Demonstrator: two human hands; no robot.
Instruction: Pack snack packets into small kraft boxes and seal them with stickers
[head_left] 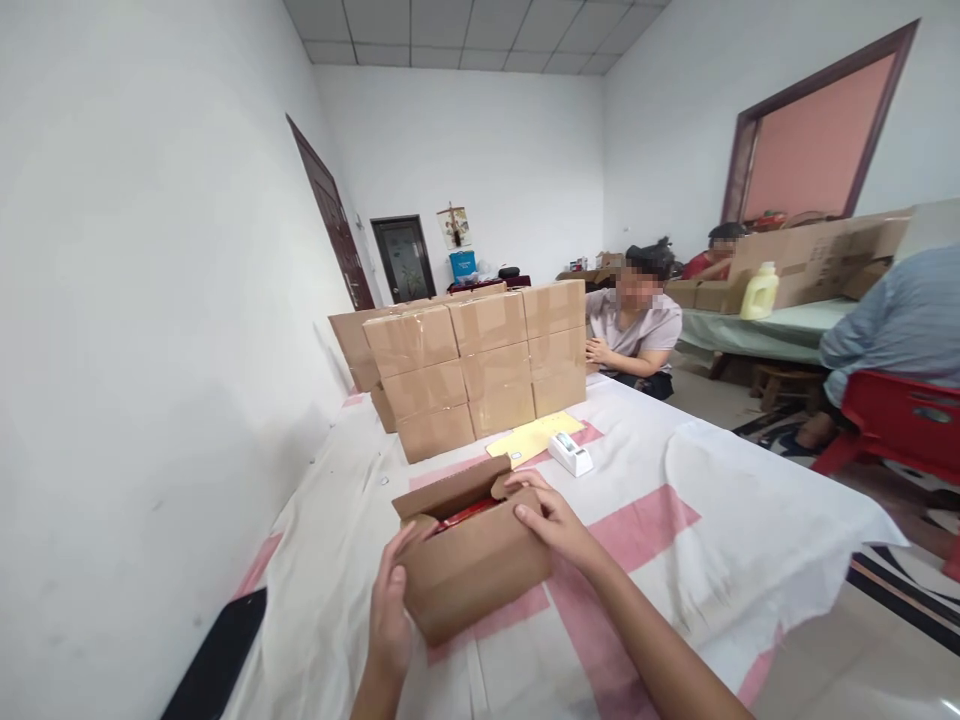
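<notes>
A small brown cardboard box (480,575) stands on the cloth in front of me, its long back flap raised. Something red and shiny (466,515) shows through the opening; its kind cannot be made out. My left hand (391,595) grips the box's left end, fingers over the top edge by the side flap. At the opposite end, my right hand (551,515) holds the upper right corner, with the thumb on the front wall and the fingers on the right side flap.
Taped cardboard boxes (480,370) are stacked beyond my hands. Before them lie a yellow sheet (529,440) and a white tape dispenser-like device (570,453). A dark flat object (217,655) lies by the left wall. A person (637,325) sits behind the stack; others work at right.
</notes>
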